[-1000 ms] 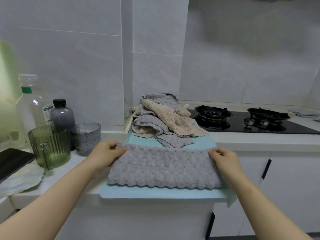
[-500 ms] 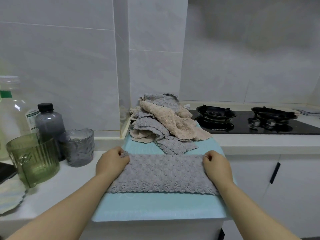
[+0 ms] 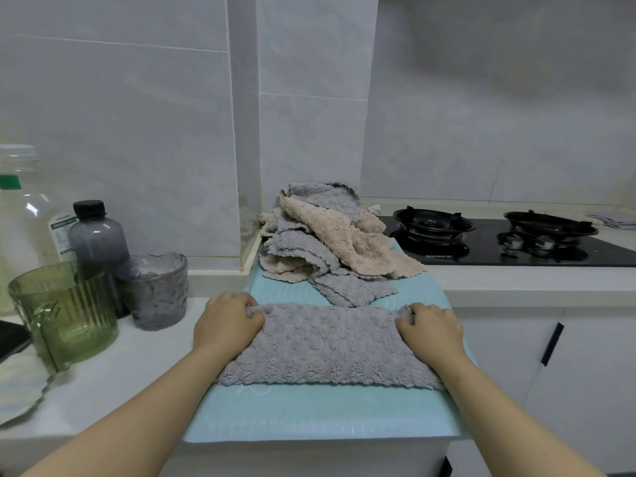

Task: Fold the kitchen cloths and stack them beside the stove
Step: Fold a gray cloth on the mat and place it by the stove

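I see the left hand (image 3: 227,325) and right hand (image 3: 430,330), fingers curled, pinching the grey cloth (image 3: 327,349) at its far corners. Its long axis runs left to right.

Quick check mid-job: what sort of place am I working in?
A home kitchen, most likely: a two-burner gas stove set into the counter, tiled walls, and a pile of kitchen cloths beside the stove.
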Motion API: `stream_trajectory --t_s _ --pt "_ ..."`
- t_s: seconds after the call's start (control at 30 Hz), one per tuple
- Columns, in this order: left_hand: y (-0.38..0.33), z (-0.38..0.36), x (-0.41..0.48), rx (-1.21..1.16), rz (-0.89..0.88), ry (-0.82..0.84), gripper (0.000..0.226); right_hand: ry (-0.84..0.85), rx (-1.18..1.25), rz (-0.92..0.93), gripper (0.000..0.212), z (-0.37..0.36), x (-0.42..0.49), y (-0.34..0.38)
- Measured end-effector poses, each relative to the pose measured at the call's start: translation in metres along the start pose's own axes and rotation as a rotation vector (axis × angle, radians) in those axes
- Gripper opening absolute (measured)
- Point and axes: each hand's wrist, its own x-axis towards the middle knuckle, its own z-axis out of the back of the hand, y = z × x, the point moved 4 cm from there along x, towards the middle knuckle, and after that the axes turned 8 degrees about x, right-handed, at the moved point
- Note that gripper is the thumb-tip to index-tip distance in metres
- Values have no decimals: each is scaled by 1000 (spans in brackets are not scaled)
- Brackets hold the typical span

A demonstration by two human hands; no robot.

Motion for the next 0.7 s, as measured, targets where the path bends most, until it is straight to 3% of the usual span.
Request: stream_trajectory --t_s 0.17,0.23,0.4,0.6,0.7 --pt "-1 8 -5 -256 -100 -128 10 -42 147 41 14 3 0 -3" --pt "-2 12 -9 -349 -120 -179 10 -48 331 63 8 2 -1 -5" --pt "-1 16 -13 -474 -103 -252 7 -93 825 88 17 8 -5 -6" --pt "11 7 -1 -537 42 -91 16 -1 798 143 20 9 -8 -1" --pt "14 4 4 -565 122 -24 16 -49 726 101 12 8 -5 -7"
